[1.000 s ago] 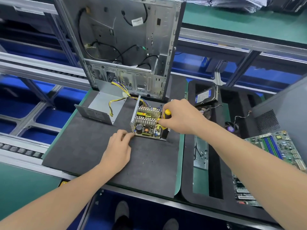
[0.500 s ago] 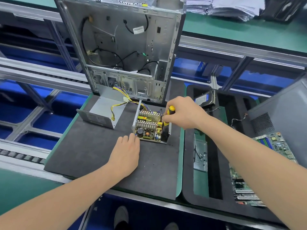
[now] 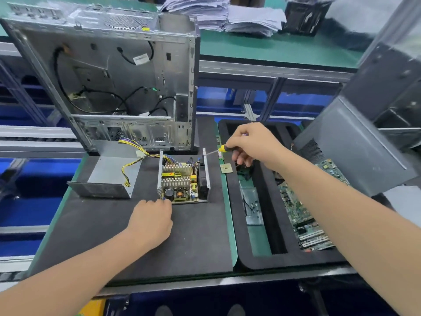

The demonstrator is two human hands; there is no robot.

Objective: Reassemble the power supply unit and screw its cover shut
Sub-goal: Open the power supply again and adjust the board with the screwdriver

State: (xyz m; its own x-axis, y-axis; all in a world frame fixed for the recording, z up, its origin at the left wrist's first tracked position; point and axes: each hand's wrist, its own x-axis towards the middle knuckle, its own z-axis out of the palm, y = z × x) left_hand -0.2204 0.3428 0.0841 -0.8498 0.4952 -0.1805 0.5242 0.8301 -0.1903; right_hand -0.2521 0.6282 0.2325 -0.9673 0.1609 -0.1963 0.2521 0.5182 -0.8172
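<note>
- Two bare-armed hands are at work over a black foam mat [image 3: 193, 242]
- One power supply unit [image 3: 182, 181], cover off, sits flat on the far right part of the mat; its circuit board, heat sinks and coils lie exposed between two upright side walls
- Cover [image 3: 109, 176], a bent grey metal sheet, lies on the mat to the left of the unit and apart from it; a bundle of yellow and dark wires [image 3: 136, 147] runs from the unit's far left corner across the cover
- Left hand [image 3: 151, 221]: knuckles up, fingers bent, tips against the unit's near left corner; whether they clasp the wall or merely touch it cannot be told
- Right hand [image 3: 252, 144]: clenched round the yellow and black handle of a screwdriver [image 3: 219, 148], held above the mat's right edge, to the right of the unit
- Screwdriver shaft slants down and to the left; its tip meets the far top end of the unit's right side wall
- Computer case [image 3: 114, 76], open and stripped, stands upright at the far edge of the mat, just behind cover and unit, with black cables loose inside
- Foam tray [image 3: 284, 261] adjoins the mat on the right; a motherboard [image 3: 305, 215] lies in its right compartment, partly hidden by the right forearm
- Small square chip [image 3: 226, 168] rests on the tray's left rim, just beside the unit
- Grey case panel [image 3: 353, 151] leans at far right; stacks of paper [image 3: 223, 14] lie on the green bench behind
</note>
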